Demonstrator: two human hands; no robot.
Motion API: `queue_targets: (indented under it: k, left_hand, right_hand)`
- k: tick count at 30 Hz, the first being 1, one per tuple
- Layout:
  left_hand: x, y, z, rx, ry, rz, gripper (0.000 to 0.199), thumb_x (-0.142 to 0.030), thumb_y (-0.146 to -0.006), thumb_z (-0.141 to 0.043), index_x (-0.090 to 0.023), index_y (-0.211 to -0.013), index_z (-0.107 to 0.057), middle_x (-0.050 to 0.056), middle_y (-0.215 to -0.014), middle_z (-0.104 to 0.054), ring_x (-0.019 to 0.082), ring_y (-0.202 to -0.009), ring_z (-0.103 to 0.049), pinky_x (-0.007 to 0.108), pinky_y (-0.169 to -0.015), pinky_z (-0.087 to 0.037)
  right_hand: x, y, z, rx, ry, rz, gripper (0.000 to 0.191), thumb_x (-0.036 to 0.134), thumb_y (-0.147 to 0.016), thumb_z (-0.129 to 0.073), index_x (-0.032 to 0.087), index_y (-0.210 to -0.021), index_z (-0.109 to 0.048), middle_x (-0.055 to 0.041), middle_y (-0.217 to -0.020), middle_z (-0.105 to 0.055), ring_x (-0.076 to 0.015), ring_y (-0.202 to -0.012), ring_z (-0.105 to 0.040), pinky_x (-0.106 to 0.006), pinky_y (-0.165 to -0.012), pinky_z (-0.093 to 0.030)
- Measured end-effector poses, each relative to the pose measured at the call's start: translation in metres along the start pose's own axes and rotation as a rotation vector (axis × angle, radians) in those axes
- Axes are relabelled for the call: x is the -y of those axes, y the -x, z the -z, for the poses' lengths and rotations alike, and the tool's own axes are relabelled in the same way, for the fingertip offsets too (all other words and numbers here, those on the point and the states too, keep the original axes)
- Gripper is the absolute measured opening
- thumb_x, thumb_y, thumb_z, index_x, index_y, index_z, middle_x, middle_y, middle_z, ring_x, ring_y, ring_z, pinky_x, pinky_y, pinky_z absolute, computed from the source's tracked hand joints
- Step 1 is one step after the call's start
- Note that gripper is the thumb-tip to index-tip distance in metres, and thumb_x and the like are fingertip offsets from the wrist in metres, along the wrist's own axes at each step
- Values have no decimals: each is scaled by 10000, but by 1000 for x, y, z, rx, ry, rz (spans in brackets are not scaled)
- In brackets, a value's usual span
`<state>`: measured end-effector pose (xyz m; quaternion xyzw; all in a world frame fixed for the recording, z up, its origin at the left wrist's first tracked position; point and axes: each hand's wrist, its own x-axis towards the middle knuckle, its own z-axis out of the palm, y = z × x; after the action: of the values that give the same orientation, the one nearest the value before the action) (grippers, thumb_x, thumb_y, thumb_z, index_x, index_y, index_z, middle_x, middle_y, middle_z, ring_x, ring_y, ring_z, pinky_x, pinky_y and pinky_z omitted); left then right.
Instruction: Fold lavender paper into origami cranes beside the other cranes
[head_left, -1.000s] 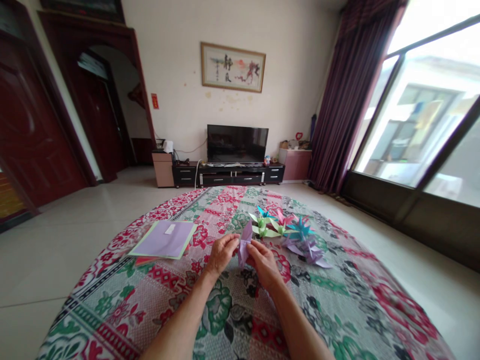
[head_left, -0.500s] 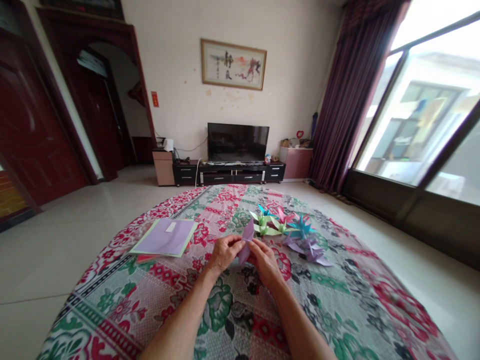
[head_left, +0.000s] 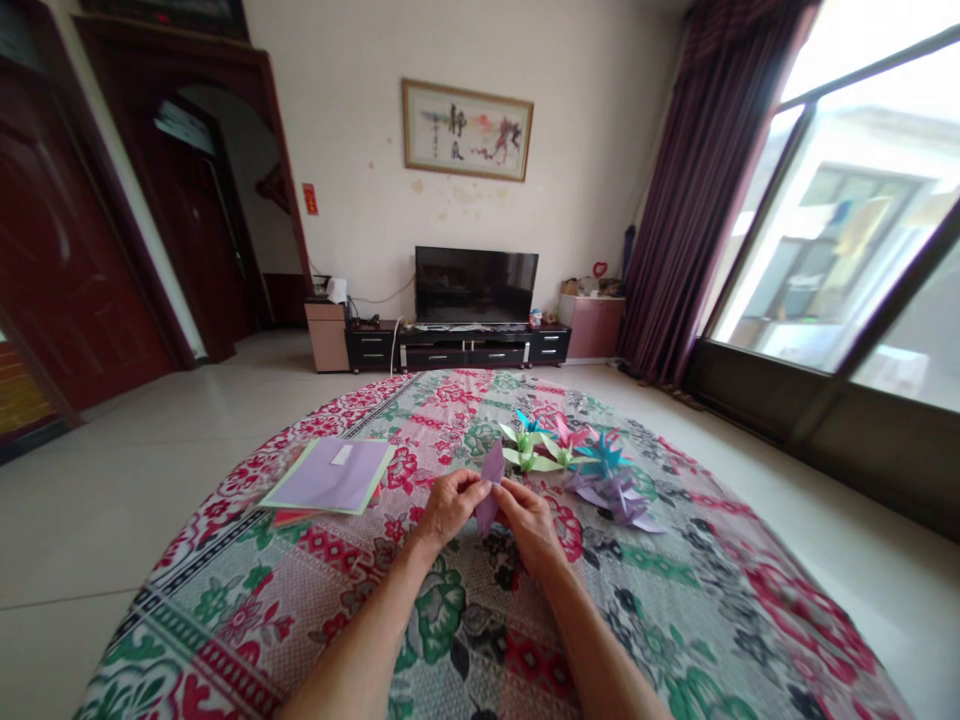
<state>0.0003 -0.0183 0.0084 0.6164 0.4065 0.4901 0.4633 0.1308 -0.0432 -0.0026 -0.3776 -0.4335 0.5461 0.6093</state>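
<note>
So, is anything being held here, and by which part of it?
The left hand and right hand hold a folded purple paper near its middle, from either side; its ends show above and below.

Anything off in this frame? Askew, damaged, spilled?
Two minor things: yellowish-brown patches mark the wall below the framed picture, possibly stains; and the paper stack isn't squared, with reddish paper jutting out underneath. No spill visible. Held purple paper: no obvious tear.

Paper [head_left: 491, 464] between sheets [head_left: 319, 485] and cranes [head_left: 604, 456]
</note>
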Motion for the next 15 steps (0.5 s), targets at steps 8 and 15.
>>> queue_targets:
  k: [8,15]
  left_hand:
    - [3,-1,2,-22,18,17,238,-377,-672,-604,-148,-610,-585,-44,-535,-471,82,-512,-385,197,-487,-299]
    - [2,-1,-2,26,253,139,286,-405,-594,-677,-142,-612,-564,-57,-515,-475,68,-484,-388,193,-491,-308]
  right_hand:
    - [1,1,-3,-18,-5,-67,323,401,-600,-734,195,-846,-696,-9,-741,-672,-148,-606,-584,-281,-610,-492]
    - [-1,0,0,3,-63,-86,304,428,-580,-739,171,-709,-638,15,-645,-605,-109,-544,-522,-248,-560,-450]
